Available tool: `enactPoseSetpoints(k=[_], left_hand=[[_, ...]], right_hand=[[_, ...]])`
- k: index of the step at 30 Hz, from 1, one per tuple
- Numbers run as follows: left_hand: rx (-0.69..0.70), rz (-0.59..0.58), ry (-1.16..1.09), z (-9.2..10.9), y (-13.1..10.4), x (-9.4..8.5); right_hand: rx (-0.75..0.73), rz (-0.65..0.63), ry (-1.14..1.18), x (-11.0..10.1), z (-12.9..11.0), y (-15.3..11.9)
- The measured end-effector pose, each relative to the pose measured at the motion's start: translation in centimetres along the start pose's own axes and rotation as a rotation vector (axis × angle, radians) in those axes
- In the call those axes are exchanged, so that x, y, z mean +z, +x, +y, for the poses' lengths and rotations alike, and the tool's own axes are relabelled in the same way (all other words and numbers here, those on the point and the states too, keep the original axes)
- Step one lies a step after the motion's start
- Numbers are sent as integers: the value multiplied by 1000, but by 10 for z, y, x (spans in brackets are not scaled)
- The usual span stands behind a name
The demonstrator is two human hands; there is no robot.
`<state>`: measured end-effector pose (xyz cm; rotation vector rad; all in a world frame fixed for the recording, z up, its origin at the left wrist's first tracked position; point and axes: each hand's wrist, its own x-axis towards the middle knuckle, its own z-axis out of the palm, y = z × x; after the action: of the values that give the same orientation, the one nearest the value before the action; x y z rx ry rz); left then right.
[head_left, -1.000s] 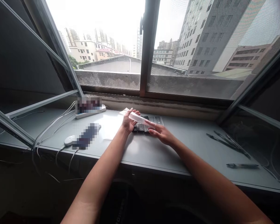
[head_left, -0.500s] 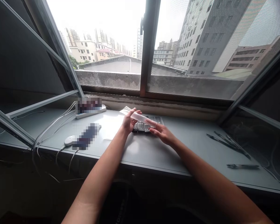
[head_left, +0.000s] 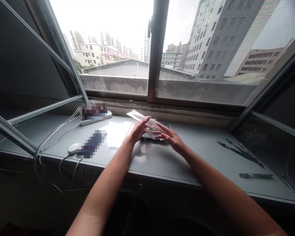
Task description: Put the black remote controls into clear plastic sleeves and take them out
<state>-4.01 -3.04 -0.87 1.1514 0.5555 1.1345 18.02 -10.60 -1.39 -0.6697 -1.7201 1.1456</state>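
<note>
Our left hand point(head_left: 137, 130) clasps a long, translucent white plastic sleeve point(head_left: 153, 124), one end jutting past our thumb; our right hand point(head_left: 171, 137) meets the other, whether gripping we can't tell.

Clear sleeve point(head_left: 153, 123) raised, right grip point(head_left: 171, 137) splayed wider

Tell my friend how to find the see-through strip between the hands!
Find the grey table by the window. Between the left hand and the right hand is a thin, pale, see-through strip. It's raised and slanting, unlike the dark things with buttons below it.
</note>
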Motion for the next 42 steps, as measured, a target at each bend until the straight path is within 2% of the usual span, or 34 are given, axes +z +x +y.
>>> enactPoseSetpoints(k=[5,11,18,20,23,25,27,28,30,31,34,42], left_hand=[[-14,86,-37,-2,2,0],[-5,191,-98,-2,5,-1],[-5,297,-229,-2,9,0],[4,342,-306,-1,10,-3],[18,399,-444,4,10,-10],[29,422,-511,6,10,-15],[31,439,-548,7,10,-19],[28,446,-560,7,10,-20],[20,459,-579,8,10,-21],[18,463,-586,8,10,-20],[21,466,-595,10,9,-17],[33,457,-547,9,8,-16]], right_hand=[[28,-44,35,1,3,-1],[54,-40,44,1,2,-1],[74,31,17,4,-6,-1],[44,78,16,4,-8,-1],[-59,216,-27,0,-7,-1],[-116,325,-128,-4,-5,-1],[-152,379,-328,-9,2,-1],[-168,350,-463,-12,6,-1],[-221,196,-697,-16,18,-1],[-225,104,-776,-17,24,-1],[-164,-56,-908,-21,40,-3],[-161,-94,-965,-28,53,-1]])
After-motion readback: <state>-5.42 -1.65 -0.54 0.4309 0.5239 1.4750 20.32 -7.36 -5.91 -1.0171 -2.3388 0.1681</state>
